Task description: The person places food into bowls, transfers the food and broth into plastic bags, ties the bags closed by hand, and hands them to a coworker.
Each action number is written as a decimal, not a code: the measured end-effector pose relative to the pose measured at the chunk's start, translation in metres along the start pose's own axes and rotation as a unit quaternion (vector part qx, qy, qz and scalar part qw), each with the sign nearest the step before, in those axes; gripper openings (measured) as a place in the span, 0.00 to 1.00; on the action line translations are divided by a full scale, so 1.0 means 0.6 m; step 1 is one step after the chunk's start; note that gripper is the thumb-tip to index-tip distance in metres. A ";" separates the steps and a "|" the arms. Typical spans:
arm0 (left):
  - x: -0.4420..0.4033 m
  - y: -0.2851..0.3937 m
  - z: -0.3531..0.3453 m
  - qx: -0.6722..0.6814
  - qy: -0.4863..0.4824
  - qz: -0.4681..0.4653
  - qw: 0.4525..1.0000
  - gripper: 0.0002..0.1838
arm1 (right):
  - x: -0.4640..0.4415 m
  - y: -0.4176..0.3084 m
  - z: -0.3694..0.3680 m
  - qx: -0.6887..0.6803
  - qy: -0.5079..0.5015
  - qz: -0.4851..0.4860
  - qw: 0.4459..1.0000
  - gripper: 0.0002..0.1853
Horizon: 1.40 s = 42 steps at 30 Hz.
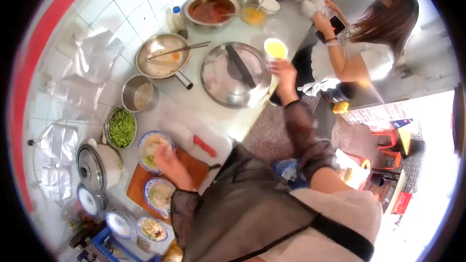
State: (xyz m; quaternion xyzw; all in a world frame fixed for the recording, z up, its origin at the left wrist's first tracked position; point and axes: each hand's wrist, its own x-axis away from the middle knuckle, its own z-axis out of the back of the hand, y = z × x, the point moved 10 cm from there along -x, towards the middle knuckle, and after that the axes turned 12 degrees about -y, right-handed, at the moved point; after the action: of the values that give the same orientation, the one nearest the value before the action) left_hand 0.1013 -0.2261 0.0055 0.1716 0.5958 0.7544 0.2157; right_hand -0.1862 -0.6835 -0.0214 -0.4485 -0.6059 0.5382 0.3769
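Has a blue-rimmed bowl (147,199) nearest, on the wooden board (137,183). Just past it, holds the left hand (167,165) at a second bowl (140,151), also on the board; cannot tell the blurred grip as spread or pinching. Beyond, has a red handle (204,146) lying beside the board, then a large metal lid (218,77) on the counter (194,99). Reaches with the right hand (284,70) to a white cup (266,53) of yellow liquid, just beside the lid near the counter's edge, fingers against it; cannot tell pinching from mere touching. Farther, has a pan (160,71), a basin (211,25) of red sauce and, beside the counter, another person (359,63).
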 end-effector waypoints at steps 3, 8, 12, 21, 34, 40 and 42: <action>-0.009 0.091 -0.210 -0.189 -0.187 -0.088 0.960 0.27 | -0.095 0.042 0.242 -0.012 0.128 -0.077 0.989 0.15; -0.044 -0.115 -0.133 -0.285 -0.019 0.062 0.956 0.28 | -0.219 0.160 0.347 0.028 0.088 -0.184 0.979 0.12; -0.018 0.106 -0.236 -0.195 0.102 0.040 0.975 0.20 | -0.260 0.269 0.356 0.020 0.083 -0.283 0.955 0.15; -0.116 -0.143 -0.994 0.397 -0.322 0.274 0.815 0.16 | -0.377 0.431 0.308 -0.110 0.008 -0.337 0.935 0.11; -0.163 -0.201 -0.966 0.262 0.094 0.320 0.906 0.08 | -0.394 0.041 0.146 0.264 -0.161 0.135 0.941 0.03; -0.200 -0.014 -0.908 0.030 -0.142 0.167 0.975 0.13 | -0.415 0.084 0.173 -0.038 -0.184 -0.103 0.977 0.06; -0.201 -0.062 -0.866 0.031 -0.146 0.198 0.969 0.13 | -0.411 0.051 0.170 -0.015 -0.202 -0.139 0.969 0.07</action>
State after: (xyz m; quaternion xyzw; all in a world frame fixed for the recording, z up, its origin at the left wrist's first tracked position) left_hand -0.0596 -0.7112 -0.1513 0.4007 0.5356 0.7299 0.1410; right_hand -0.2005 -0.9490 -0.0593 -0.2473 -0.7343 0.5506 0.3107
